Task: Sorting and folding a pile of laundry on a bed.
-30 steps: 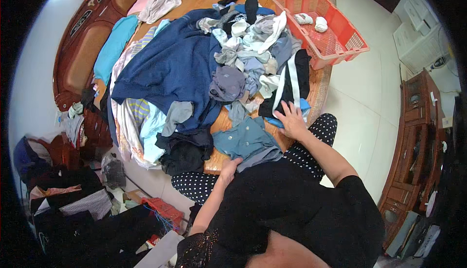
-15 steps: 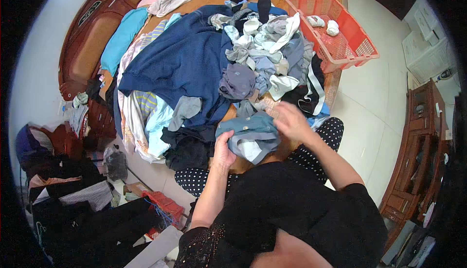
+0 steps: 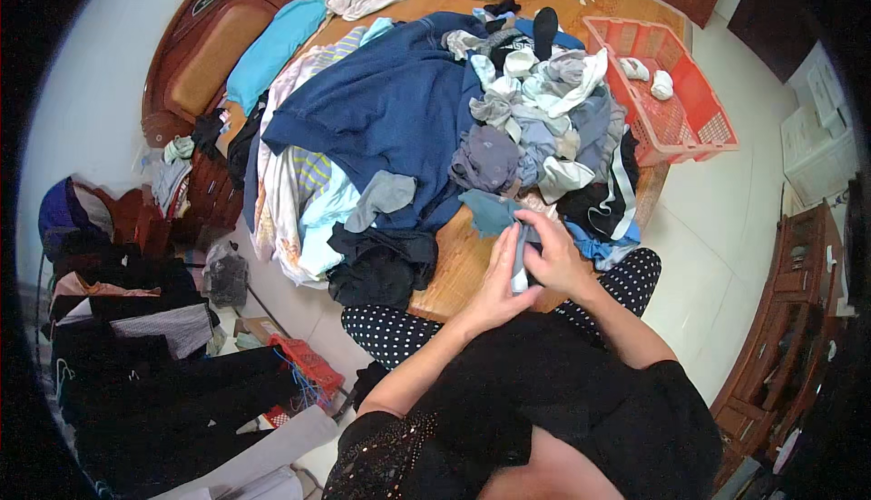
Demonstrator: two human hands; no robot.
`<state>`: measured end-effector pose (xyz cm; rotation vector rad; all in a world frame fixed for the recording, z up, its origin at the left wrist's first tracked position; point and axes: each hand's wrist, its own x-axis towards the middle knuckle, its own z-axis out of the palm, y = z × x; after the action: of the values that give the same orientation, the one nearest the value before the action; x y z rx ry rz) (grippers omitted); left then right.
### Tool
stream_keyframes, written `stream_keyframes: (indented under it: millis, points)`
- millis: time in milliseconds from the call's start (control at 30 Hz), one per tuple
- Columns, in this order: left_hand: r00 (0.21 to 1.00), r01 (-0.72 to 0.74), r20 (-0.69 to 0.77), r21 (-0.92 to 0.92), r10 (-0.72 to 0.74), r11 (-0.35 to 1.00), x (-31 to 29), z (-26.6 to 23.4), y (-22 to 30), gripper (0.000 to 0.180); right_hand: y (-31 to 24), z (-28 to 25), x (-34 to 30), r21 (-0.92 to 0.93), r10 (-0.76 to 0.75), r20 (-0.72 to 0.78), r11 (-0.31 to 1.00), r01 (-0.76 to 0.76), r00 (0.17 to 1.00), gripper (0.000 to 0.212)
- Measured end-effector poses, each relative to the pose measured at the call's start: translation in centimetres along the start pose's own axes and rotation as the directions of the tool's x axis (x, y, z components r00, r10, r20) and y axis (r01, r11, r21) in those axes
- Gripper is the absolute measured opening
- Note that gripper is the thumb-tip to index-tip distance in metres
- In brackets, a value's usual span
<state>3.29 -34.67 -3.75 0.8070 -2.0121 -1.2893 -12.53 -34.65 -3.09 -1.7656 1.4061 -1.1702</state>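
Observation:
In front of my lap, my left hand (image 3: 497,282) and my right hand (image 3: 557,257) are pressed together around blue-grey underpants (image 3: 492,213). The cloth is folded narrow between my palms; a loose end fans out past my fingertips, and a grey and white part shows below them. Just beyond lies a purple-grey patterned bundle (image 3: 485,157), beside a heap of grey and white socks and small garments (image 3: 535,105). A grey sock (image 3: 383,199) rests on a large navy garment (image 3: 376,105) to the left. Crumpled black clothing (image 3: 383,269) lies near my left knee.
A coral plastic basket (image 3: 708,151) at the far right holds rolled white socks (image 3: 661,84). Light clothes (image 3: 308,219) hang over the wooden bed's left edge. A carved headboard (image 3: 204,51) stands far left. Dark clothing (image 3: 172,373) and a red basket (image 3: 307,366) lie lower left.
The underpants were spread wider between my hands and are now folded narrow. My right hand has come in against my left, which moved right. The whole view has shifted.

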Motion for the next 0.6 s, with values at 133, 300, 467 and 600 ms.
stream_keyframes:
  millis: [133, 300, 467, 600]
  points:
    - [0.994, 0.008, -0.110, 0.212, 0.016, 0.977, 0.0, -0.3, -2.3, 0.074, -1.9, -0.2, -0.1, -0.146, -0.093, 0.127, 0.983, 0.111, 0.988, 0.066]
    - [0.943, 0.334, -0.043, 0.118, -0.331, 0.935, 1.2, -0.2, 1.6, 0.063, 0.2, -0.4, 0.3, -0.129, -0.097, -0.027, 0.987, 0.093, 0.995, 0.059]
    - [0.965, 0.227, -0.228, 0.471, -0.131, 0.853, 1.8, -2.6, 1.3, 0.052, -0.7, -2.6, 2.6, -0.226, -0.251, -0.007, 0.943, 0.243, 0.968, 0.038]
    - [0.916, 0.314, -0.381, 0.486, -0.125, 0.816, 3.1, -7.1, 1.2, 0.024, -3.1, -6.1, 5.0, -0.307, -0.227, -0.094, 0.933, 0.189, 0.969, 0.031]
